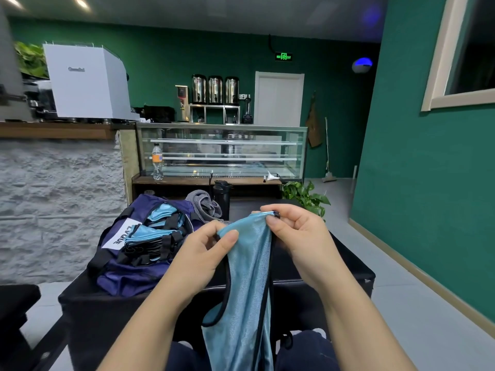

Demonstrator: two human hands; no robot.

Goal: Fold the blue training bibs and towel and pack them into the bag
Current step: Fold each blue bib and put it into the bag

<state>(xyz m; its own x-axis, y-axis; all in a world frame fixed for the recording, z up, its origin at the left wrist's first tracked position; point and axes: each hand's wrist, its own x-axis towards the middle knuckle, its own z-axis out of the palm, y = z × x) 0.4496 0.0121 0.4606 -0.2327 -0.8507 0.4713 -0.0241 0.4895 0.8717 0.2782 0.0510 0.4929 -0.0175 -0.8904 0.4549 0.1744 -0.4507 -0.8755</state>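
Observation:
A light blue mesh training bib (247, 285) with black trim hangs down between my hands over my lap. My left hand (203, 253) pinches its top edge on the left. My right hand (297, 236) pinches the top edge on the right, at a black-trimmed corner. An open navy duffel bag (128, 274) with a white label lies on the black table (348, 266) to the left. Several folded blue bibs (150, 231) lie inside it. A grey towel (203, 204) sits crumpled behind the bag.
A black bottle (222, 199) stands behind the towel. A glass display case (222, 151) with a plastic bottle (157, 162) on its ledge is beyond the table. A potted plant (305, 196) is at the right, and a stone-faced counter at the left.

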